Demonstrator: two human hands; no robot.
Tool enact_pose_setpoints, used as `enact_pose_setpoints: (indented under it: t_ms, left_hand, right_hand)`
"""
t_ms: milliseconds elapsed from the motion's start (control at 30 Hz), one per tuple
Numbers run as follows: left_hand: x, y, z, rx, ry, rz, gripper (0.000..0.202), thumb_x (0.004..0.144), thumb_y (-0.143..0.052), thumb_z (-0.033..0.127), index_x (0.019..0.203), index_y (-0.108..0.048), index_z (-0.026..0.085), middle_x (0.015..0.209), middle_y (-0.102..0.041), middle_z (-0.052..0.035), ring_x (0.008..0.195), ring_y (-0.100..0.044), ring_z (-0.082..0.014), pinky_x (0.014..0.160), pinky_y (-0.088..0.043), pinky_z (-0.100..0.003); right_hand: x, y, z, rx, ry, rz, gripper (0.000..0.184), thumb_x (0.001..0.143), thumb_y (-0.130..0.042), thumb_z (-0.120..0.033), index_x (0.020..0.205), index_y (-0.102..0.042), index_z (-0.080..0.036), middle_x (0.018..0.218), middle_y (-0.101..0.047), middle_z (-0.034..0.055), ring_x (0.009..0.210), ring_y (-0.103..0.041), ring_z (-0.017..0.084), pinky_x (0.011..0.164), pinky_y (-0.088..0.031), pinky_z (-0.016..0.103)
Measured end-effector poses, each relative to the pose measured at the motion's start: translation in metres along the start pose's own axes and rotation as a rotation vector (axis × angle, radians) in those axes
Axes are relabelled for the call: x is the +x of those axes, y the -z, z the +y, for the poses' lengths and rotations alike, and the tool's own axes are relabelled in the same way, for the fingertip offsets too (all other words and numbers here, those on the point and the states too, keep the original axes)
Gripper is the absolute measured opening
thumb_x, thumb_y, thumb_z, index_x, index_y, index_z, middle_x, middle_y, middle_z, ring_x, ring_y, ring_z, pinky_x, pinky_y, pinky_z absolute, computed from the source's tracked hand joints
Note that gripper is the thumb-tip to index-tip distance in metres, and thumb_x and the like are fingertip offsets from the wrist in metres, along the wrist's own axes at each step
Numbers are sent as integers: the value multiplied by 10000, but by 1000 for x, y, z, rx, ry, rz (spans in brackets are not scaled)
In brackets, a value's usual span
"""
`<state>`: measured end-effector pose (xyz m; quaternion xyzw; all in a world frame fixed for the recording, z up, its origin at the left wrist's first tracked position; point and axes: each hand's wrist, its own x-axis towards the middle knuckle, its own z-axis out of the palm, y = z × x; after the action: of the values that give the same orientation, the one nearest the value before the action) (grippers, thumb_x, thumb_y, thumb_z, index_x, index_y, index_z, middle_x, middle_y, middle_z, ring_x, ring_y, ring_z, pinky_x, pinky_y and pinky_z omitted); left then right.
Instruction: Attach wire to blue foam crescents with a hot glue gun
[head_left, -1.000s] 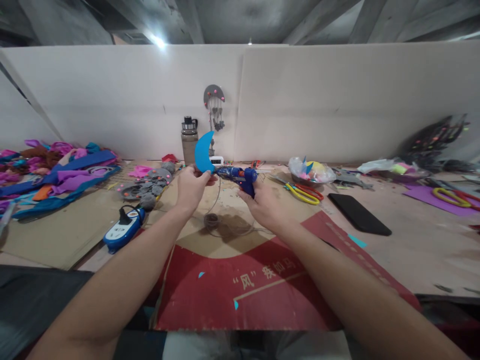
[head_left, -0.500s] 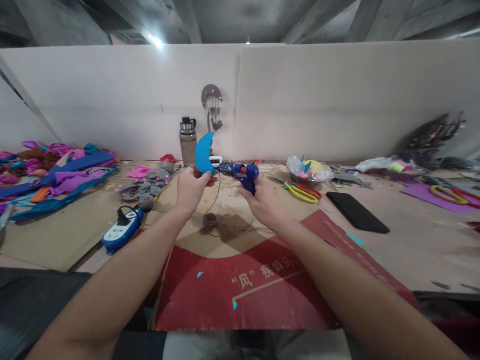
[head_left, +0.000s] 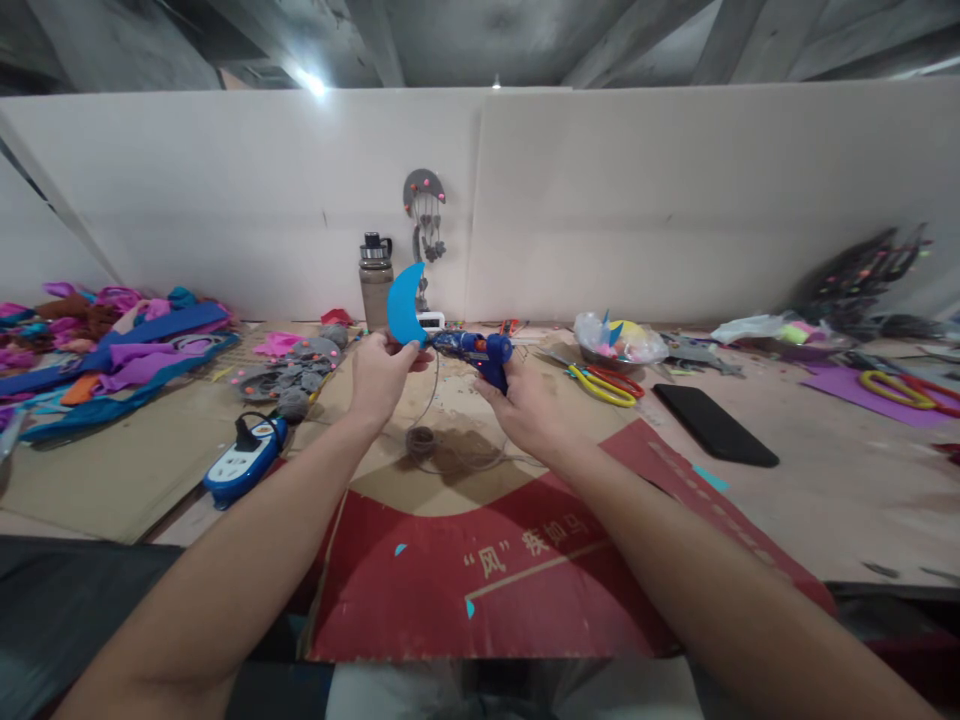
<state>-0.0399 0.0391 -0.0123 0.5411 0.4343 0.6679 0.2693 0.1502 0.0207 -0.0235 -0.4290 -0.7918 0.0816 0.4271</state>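
Note:
My left hand point(head_left: 381, 377) is closed on the lower tip of a blue crescent-shaped foam piece point(head_left: 405, 303), held upright above the table. My right hand point(head_left: 525, 400) grips the handle of a blue hot glue gun point(head_left: 478, 350). The gun's nozzle points left and meets the bottom end of the crescent. A dark cord runs from the gun down to a coil point(head_left: 422, 440) on the cardboard point(head_left: 450, 480) below my hands.
A blue and white power strip point(head_left: 246, 460) lies at the left. Grey felt pieces point(head_left: 296, 372) and coloured foam strips point(head_left: 112, 350) lie further left. A water bottle point(head_left: 375, 280) stands at the wall. Yellow scissors point(head_left: 604, 385), a black phone point(head_left: 712, 425) and a bowl of scraps point(head_left: 622, 342) lie at the right.
The crescent and glue gun have shifted only slightly. Both hands keep the same hold, with the nozzle still at the crescent's lower tip.

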Motion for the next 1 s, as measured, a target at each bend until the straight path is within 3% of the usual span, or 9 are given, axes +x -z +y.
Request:
enact_pose_setpoints:
  t_ms: [300,600,800,900,1000]
  left_hand:
    - [0,2,5,59,-16,-24,279,708,-652,340,852,-629,102,756,-687,-105,662,-683,-210,543,-527,-269]
    - [-7,-2,16,102,27,-48,283,716,-654,326,874,-615,95,766,-691,-104,663,-684,-197,547,-507,-250]
    - [-2,-1,5,-56,135,-73,259,696,-676,311,834,-615,100,803,-691,-110,679,-679,-184,545,-490,-239]
    - [0,-1,2,-151,246,-81,243,676,-692,296,812,-608,113,792,-693,-96,678,-671,-166,527,-467,-219]
    - [1,0,1,-187,296,-86,217,667,-697,274,791,-600,125,762,-685,-77,661,-658,-151,501,-442,-204]
  right_hand:
    - [-1,1,0,-34,-20,-21,334,841,-483,-295,1154,-509,-184,970,-653,125,883,-603,280,737,-456,398]
    - [2,9,-5,5,-73,20,292,836,-481,-296,1090,-531,-161,932,-643,128,850,-597,269,734,-442,384]
    - [7,8,6,251,-186,110,255,796,-529,-299,1031,-512,-200,863,-631,78,682,-565,190,626,-441,329]
    - [13,3,25,507,-324,64,244,785,-528,-314,1000,-470,-215,817,-635,34,486,-455,105,479,-394,263]
    - [19,-3,48,595,-359,42,225,761,-542,-304,953,-473,-207,800,-635,24,464,-440,85,450,-380,241]
